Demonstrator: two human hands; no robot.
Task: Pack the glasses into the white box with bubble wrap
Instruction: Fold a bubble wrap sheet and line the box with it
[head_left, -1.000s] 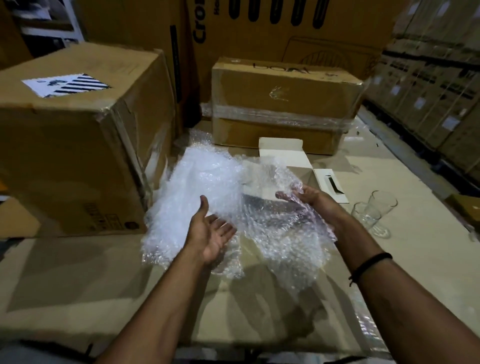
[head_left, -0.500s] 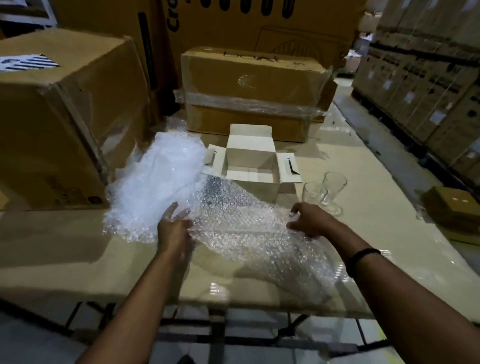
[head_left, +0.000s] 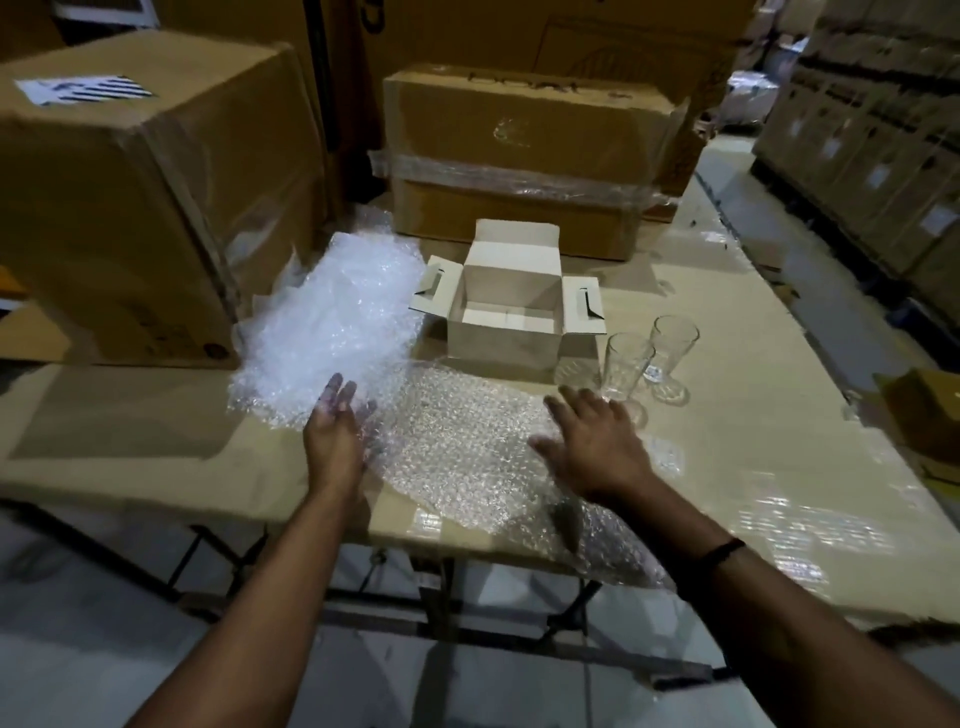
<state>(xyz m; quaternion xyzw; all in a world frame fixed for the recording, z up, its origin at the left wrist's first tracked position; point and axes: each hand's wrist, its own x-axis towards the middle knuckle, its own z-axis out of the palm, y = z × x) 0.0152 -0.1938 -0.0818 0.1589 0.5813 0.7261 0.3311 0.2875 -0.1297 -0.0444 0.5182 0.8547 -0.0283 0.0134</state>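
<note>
A sheet of bubble wrap (head_left: 467, 441) lies flat on the cardboard-covered table (head_left: 130, 447), its near end hanging over the front edge. My left hand (head_left: 337, 431) rests on the sheet's left edge, fingers spread and holding nothing. My right hand (head_left: 592, 441) lies palm down on its right side, fingers apart. Behind the sheet stands the small white box (head_left: 509, 338), open with its flaps out. Two clear glasses (head_left: 628, 369) (head_left: 672, 353) stand upright to the right of the box. A crumpled heap of bubble wrap (head_left: 337, 322) lies left of the box.
A big brown carton (head_left: 130, 208) stands at the back left. A taped brown carton (head_left: 519, 156) stands behind the white box. Stacked cartons (head_left: 883, 130) line the right side past the aisle. A small yellow-brown box (head_left: 930, 415) sits at the table's right edge.
The sheet went from held up in both hands to spread flat on the table. Both hands let go of it and now lie open on it.
</note>
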